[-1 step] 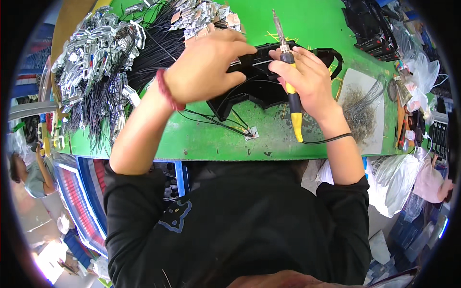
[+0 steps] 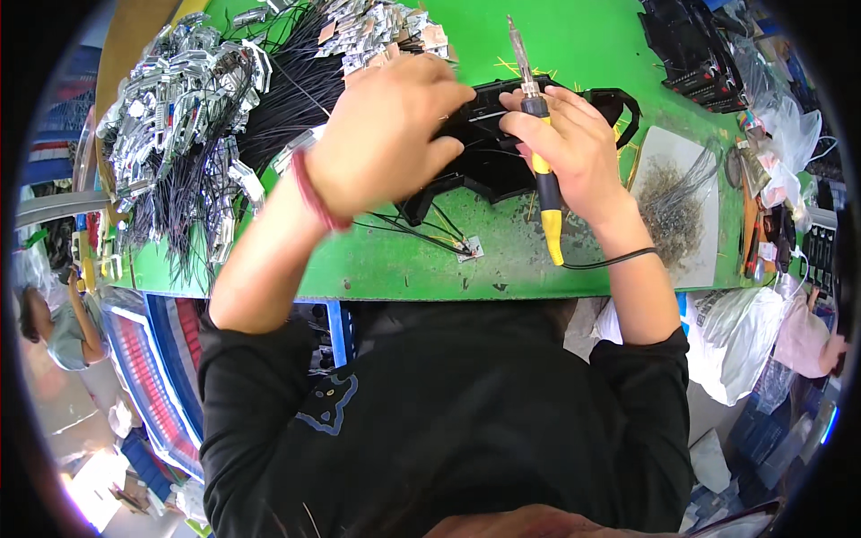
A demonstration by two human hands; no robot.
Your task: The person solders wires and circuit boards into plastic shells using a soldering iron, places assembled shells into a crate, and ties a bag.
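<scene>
My right hand (image 2: 578,152) grips a soldering iron (image 2: 548,188) with a yellow and black handle. Its metal tip points away from me, and a thin cord trails from the near end. The fingers of this hand also rest at a black plastic housing (image 2: 502,170), which lies on the green table. Over the housing's left end is my left hand (image 2: 395,125), slightly blurred, thumb and forefinger apart, with nothing visible between them. Black wires run from the housing to a small pale plate (image 2: 470,249) near the table's front edge.
To the left lies a large heap of silvery parts with black wires (image 2: 193,108), with copper-and-silver plates (image 2: 381,31) behind. A pale board (image 2: 695,193) bearing dark wire bits lies right. Black housings (image 2: 691,54) are stacked far right. Other people are in view at both sides.
My left hand has shifted slightly to the left and toward me over the housing. My right hand and the soldering iron have barely moved.
</scene>
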